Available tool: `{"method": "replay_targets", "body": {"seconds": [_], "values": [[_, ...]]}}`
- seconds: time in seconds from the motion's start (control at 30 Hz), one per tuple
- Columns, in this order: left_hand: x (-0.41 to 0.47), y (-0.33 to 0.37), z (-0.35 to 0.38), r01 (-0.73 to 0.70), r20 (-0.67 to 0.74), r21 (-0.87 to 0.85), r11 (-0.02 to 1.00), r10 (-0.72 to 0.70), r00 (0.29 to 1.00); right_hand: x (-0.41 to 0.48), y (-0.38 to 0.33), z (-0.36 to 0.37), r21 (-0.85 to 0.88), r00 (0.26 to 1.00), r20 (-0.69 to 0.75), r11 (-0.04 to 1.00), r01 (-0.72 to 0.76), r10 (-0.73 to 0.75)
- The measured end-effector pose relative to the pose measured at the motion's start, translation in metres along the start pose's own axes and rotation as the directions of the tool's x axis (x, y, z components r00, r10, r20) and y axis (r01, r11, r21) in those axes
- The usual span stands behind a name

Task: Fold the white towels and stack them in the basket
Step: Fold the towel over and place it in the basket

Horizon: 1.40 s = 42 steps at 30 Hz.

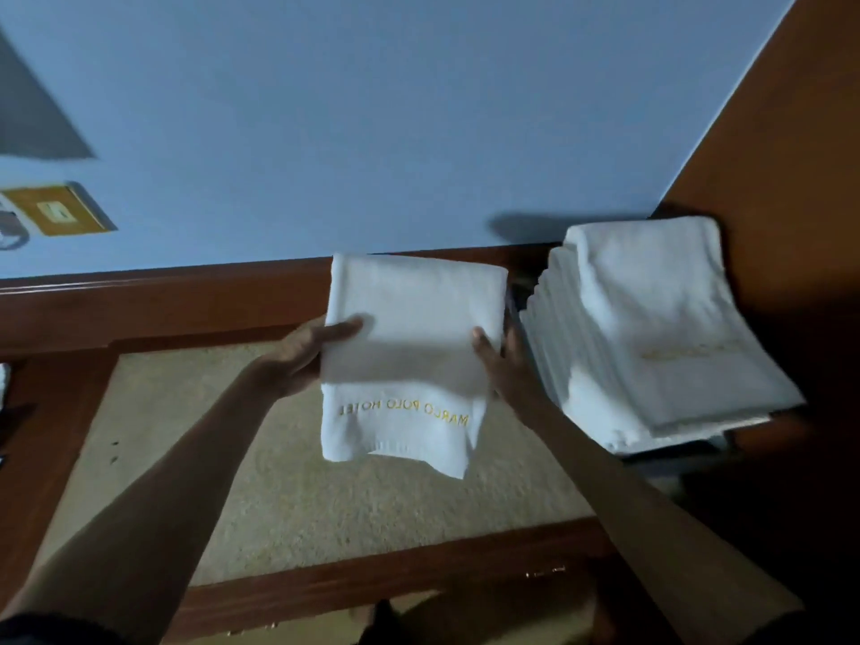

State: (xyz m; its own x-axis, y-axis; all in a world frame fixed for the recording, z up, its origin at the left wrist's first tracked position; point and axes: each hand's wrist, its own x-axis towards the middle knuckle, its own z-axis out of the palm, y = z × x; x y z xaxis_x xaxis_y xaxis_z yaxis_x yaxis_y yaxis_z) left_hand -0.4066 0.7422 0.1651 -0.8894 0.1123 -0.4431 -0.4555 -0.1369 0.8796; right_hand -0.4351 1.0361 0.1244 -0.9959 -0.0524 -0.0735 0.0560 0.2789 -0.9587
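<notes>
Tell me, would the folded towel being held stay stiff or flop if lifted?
Probably floppy: the folded towel droops at its lettered end, unsupported. Likely light: the left hand and right hand carry it by its sides alone.

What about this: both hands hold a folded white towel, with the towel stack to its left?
No: the left hand and right hand do hold the folded white towel, but the head view shows the towel stack to its right.

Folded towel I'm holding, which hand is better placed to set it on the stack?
Probably the right hand: it grips the towel edge beside the stack; the left hand holds the far edge.
</notes>
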Motion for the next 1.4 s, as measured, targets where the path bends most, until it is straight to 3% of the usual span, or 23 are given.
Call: {"method": "replay_targets", "body": {"seconds": [0.1, 0.27, 0.43, 0.67, 0.87, 0.93, 1.07, 1.2, 1.4], "values": [[-0.025, 0.045, 0.05, -0.065, 0.079, 0.02, 0.998, 0.064, 0.995, -0.017, -0.052, -0.05, 0.022, 0.964, -0.169, 0.977, 0.213, -0.206], [-0.044, 0.098, 0.144, -0.175, 0.149, -0.075, 0.982, 0.184, 0.972, -0.03, -0.114, -0.143, 0.004, 0.935, -0.296, 0.979, 0.203, -0.193], [-0.025, 0.12, 0.233, -0.187, 0.225, -0.079, 0.979, 0.2, 0.954, -0.024, -0.134, -0.234, -0.078, 0.87, -0.469, 0.989, 0.129, -0.15], [0.019, 0.102, 0.335, -0.079, 0.273, -0.167, 0.983, 0.123, 0.954, 0.0, -0.119, -0.327, -0.206, 0.815, -0.577, 0.976, -0.074, -0.06], [0.083, 0.092, 0.364, 0.029, 0.295, -0.201, 0.979, 0.032, 0.955, 0.054, -0.105, -0.365, -0.294, 0.824, -0.563, 0.948, -0.125, -0.066], [0.103, 0.091, 0.361, 0.053, 0.235, -0.072, 0.996, -0.034, 0.971, 0.076, -0.094, -0.367, -0.343, 0.835, -0.547, 0.927, -0.153, -0.064], [0.142, 0.084, 0.339, 0.142, 0.092, 0.179, 0.974, -0.16, 0.983, 0.101, -0.06, -0.357, -0.387, 0.913, -0.396, 0.885, -0.26, 0.095], [0.171, 0.1, 0.334, 0.03, -0.042, 0.206, 0.978, -0.022, 0.999, 0.111, -0.02, -0.349, -0.523, 0.937, -0.304, 0.792, -0.314, 0.171], [0.19, 0.117, 0.351, -0.123, -0.068, 0.363, 0.924, 0.158, 0.985, 0.116, -0.005, -0.333, -0.507, 0.93, -0.349, 0.811, -0.293, 0.117]]}}
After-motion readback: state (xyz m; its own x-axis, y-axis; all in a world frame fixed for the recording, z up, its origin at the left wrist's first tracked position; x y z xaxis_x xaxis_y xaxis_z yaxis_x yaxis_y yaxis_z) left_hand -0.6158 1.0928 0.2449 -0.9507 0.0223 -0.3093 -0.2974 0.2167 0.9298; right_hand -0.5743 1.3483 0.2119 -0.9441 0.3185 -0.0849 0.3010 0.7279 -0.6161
